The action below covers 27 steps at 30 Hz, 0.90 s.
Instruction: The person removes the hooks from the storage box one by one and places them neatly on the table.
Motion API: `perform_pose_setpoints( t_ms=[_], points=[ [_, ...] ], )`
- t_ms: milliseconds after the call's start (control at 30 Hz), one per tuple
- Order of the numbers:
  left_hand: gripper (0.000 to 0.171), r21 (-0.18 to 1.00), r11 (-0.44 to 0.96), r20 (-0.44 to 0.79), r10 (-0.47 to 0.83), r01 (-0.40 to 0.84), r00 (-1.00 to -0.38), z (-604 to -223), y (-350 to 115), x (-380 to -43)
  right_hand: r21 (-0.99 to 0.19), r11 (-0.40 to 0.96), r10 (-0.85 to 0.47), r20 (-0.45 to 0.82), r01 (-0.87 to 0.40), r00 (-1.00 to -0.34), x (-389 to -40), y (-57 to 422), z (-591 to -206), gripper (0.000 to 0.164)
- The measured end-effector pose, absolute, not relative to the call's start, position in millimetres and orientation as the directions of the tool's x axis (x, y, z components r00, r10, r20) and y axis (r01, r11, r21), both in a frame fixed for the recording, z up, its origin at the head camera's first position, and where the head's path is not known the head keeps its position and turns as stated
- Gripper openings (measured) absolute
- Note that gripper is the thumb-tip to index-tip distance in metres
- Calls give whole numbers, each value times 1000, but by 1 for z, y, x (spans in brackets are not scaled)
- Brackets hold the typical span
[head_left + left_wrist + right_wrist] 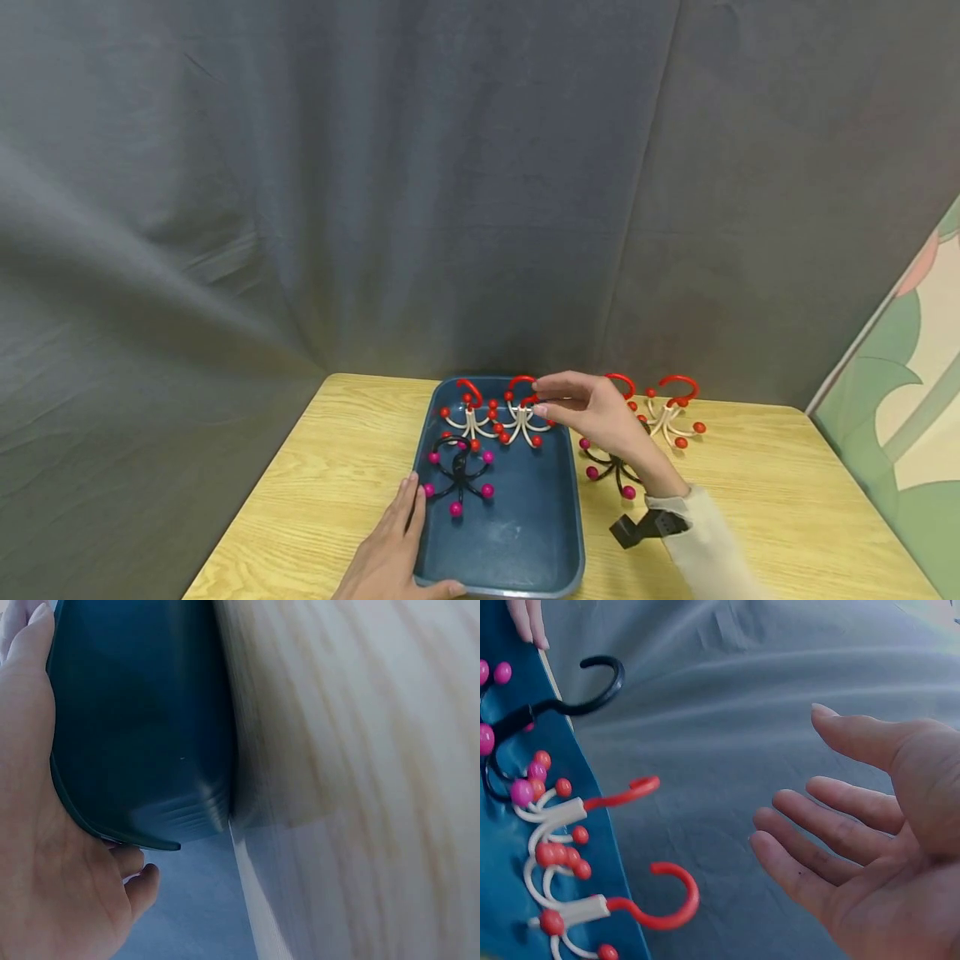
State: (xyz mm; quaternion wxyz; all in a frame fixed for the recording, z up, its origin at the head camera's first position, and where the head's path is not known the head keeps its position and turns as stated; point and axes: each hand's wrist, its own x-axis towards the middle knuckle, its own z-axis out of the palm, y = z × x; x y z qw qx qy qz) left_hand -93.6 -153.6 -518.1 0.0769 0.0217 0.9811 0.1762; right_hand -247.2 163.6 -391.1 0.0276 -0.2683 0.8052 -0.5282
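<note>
A dark blue tray [517, 533] lies on the table. My left hand [386, 550] rests along its left rim with straight fingers, thumb at the near edge. Inside the tray stand two white multi-armed hangers, one at left [470, 423] and another beside it [522, 412], with red hooks and red ball tips. Nearer me is a black hanger [459, 473] with pink balls. My right hand [600, 417] hovers over the tray's right rim, overlapping the second red hook in the head view. In the right wrist view, that hand's fingers [840, 825] are spread apart, holding nothing.
Right of the tray, on the wooden table [750, 500], are another black hanger [617, 467] with pink balls and a white one [664, 423]. A further red hook [621, 382] shows behind my right hand. A grey curtain [450, 208] hangs behind; a patterned panel [915, 400] stands at right.
</note>
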Motion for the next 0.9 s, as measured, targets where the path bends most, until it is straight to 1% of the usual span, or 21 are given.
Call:
perform_pose_setpoints(
  t_ms=[100,367,533,667,900],
  points=[
    [137,347,938,-156,63,5,-986,-518,-153,-93,-880,277,-491,216,-386,-844,-248,152,-397,42],
    [134,350,937,-155,65,7,-986,-518,-154,-94,-870,238,-580,229,-431,-782,-250,120,-407,44],
    [133,364,931,-143,75,18,-987,-517,-157,-92,-871,241,-614,205,-428,-763,-249,99,-414,41],
    [134,363,931,-129,87,35,-988,-520,-157,-90,-871,244,-652,177,-425,-737,-247,85,-422,44],
    [134,355,933,-118,101,53,-988,-518,-157,-92,-875,259,-656,152,-410,-739,-250,68,-435,42]
  ],
)
